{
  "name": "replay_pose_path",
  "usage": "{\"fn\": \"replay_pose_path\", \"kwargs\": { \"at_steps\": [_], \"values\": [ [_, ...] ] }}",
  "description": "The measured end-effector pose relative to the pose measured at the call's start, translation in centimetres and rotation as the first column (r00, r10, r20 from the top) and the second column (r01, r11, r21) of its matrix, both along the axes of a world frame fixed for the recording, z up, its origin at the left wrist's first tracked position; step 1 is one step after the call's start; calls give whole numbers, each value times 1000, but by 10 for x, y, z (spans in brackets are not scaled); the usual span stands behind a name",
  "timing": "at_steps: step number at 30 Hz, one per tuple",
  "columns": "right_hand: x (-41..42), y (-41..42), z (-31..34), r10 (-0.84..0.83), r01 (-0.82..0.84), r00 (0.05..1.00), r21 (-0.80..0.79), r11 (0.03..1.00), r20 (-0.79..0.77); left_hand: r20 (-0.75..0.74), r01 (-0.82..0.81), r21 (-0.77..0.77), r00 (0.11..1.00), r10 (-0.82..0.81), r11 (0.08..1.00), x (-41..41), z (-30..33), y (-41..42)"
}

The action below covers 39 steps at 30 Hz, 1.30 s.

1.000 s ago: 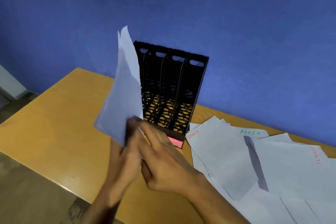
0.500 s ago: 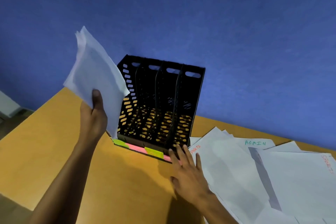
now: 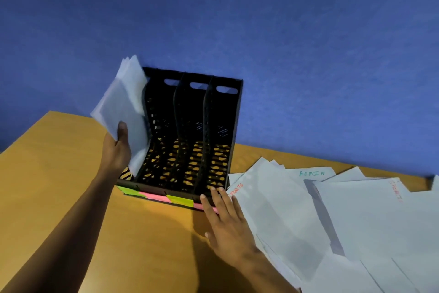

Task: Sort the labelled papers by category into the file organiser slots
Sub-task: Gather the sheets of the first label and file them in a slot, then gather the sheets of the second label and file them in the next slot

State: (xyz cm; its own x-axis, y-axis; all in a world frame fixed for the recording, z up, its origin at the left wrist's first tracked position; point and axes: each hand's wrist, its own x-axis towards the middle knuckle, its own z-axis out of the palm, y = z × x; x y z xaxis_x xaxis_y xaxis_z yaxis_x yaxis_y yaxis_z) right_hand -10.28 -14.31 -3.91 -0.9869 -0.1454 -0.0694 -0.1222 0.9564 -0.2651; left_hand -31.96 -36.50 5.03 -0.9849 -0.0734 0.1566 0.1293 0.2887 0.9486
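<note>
A black file organiser with several slots stands on the wooden table, green and pink sticky labels along its front base. My left hand grips a small stack of white papers, whose lower edge sits inside the leftmost slot. My right hand lies flat on the table, fingers spread, with the fingertips against the organiser's front right corner. To the right lies a loose spread of white papers labelled SPORTS and ADMIN.
The wooden table meets a blue wall just behind the organiser. The table's left edge runs diagonally at the lower left. Loose sheets reach the frame's right and bottom edges.
My left hand brought the paper stack from up at the left down into the leftmost slot. My right hand stayed by the organiser's front right corner. The view shifted closer.
</note>
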Motion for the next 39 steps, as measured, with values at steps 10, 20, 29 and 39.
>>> {"fn": "replay_pose_path", "kwargs": {
  "at_steps": [10, 20, 29, 39],
  "values": [
    [3, 4, -11, 4, -5, 998, -7, 1000, -57, 33, -157, -75, 986, 160, 985, 22, -49, -2],
    [73, 67, -49, -473, 462, 879, -131, 877, -70, -327, -329, -147, 906, 268, 933, 138, -57, 52],
    [88, 103, -53, -552, 494, 817, 290, 820, 168, 323, 389, -180, 891, -319, 904, 256, -122, 138],
    [97, 109, -63, -362, 270, 907, 365, 891, 213, 745, 158, 108, 641, -186, 981, 272, -135, 178]
  ]
}}
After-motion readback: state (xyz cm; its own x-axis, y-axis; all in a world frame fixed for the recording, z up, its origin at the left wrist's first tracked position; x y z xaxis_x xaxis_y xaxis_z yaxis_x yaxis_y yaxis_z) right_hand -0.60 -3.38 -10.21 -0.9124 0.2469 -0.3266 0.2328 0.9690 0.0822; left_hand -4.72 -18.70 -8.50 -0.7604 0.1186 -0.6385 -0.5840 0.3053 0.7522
